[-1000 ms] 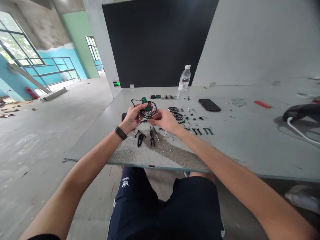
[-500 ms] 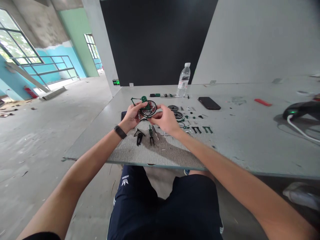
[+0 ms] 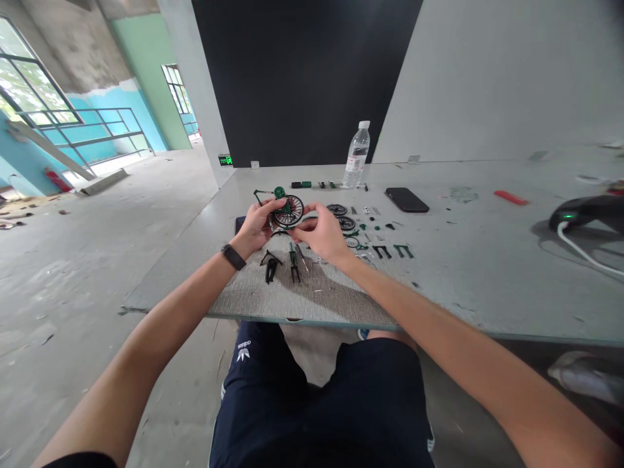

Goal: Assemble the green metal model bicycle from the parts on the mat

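With left hand point(image 3: 256, 227) clamped on model bicycle point(image 3: 267, 194), right hand point(image 3: 324, 235) pinched on its wheel point(image 3: 289, 212), hold steady over tabletop's near edge; avoid bending spokes.

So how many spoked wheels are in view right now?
3. The held wheel sits between the left hand and right hand; the far loose wheel and near loose wheel lie on the table. Hands may hide more.

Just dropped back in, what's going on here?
A seated person holds a small green model bicycle frame with a black spoked wheel above the grey table, left hand gripping the frame, right hand pinching at the wheel's rim. Two loose black spoked wheels and small green and black parts lie spread on the table.
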Motion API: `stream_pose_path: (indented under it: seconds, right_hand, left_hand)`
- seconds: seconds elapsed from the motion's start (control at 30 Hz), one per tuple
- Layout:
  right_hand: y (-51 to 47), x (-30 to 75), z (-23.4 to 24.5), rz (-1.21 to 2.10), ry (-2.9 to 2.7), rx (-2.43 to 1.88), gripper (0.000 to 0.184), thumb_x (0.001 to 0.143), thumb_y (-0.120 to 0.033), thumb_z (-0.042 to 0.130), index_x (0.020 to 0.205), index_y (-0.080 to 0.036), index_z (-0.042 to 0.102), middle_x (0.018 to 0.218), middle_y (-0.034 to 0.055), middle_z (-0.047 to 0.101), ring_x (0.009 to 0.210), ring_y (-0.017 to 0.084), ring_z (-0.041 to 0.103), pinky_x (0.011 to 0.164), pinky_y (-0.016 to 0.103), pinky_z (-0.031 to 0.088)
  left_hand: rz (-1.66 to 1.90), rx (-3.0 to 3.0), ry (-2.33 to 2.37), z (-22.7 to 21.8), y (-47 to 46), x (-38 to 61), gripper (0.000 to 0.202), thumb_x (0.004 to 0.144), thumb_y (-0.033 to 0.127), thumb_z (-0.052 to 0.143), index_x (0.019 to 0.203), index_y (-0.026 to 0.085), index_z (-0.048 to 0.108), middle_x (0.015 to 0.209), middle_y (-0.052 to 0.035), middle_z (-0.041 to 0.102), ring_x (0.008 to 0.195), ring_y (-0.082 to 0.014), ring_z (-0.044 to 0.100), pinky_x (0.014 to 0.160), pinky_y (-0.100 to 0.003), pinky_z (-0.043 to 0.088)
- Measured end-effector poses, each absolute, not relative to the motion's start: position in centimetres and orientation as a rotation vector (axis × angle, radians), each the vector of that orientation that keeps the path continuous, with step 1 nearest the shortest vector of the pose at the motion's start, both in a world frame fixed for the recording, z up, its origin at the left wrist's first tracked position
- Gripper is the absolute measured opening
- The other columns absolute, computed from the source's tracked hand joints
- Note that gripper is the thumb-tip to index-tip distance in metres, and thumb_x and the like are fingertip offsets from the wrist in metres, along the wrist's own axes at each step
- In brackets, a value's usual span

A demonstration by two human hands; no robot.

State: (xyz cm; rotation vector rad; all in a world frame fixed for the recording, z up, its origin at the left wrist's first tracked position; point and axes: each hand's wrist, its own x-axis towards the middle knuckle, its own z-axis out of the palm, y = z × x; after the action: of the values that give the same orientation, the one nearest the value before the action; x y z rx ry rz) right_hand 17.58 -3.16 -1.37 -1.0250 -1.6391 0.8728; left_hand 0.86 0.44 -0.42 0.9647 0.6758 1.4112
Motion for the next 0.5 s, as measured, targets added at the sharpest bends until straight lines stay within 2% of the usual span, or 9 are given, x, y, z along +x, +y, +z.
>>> stream_pose_path:
  seconds: [0.13,0.33,0.5]
  right_hand:
    - [-3.21,17.55,-1.46,0.840,-1.651,-1.058,0.043,0.071,-0.028,0.080,0.096,-0.030,0.046,0.069,-0.0025,0.073,0.070,0.026,0.074,0.071,0.044,0.059]
    - [-3.28,17.51,-1.70,0.844,-1.620,-0.993,0.043,0.072,-0.026,0.080,0.097,-0.029,0.045,0.071,-0.0006,0.075,0.069,0.025,0.075,0.068,0.043,0.061]
    - [-3.47,17.49,-1.93,0.916,-1.572,-0.954,0.046,0.074,-0.034,0.080,0.101,-0.029,0.042,0.074,-0.0018,0.075,0.072,0.025,0.076,0.074,0.042,0.063]
  left_hand:
    - [1.415,0.950,0.703,-0.25,0.22,1.00,0.016,0.066,0.020,0.085,0.075,0.014,0.073,0.075,-0.0023,0.074,0.066,-0.0106,0.066,0.061,-0.021,0.050]
    - [1.409,0.967,0.703,-0.06,0.08,1.01,0.015,0.067,0.020,0.085,0.074,0.014,0.073,0.074,-0.0024,0.073,0.064,-0.0098,0.064,0.058,-0.021,0.048]
    - [1.411,0.977,0.690,-0.04,0.07,0.92,0.017,0.066,0.020,0.087,0.074,0.013,0.073,0.072,-0.0013,0.072,0.063,-0.0086,0.064,0.055,-0.019,0.047]
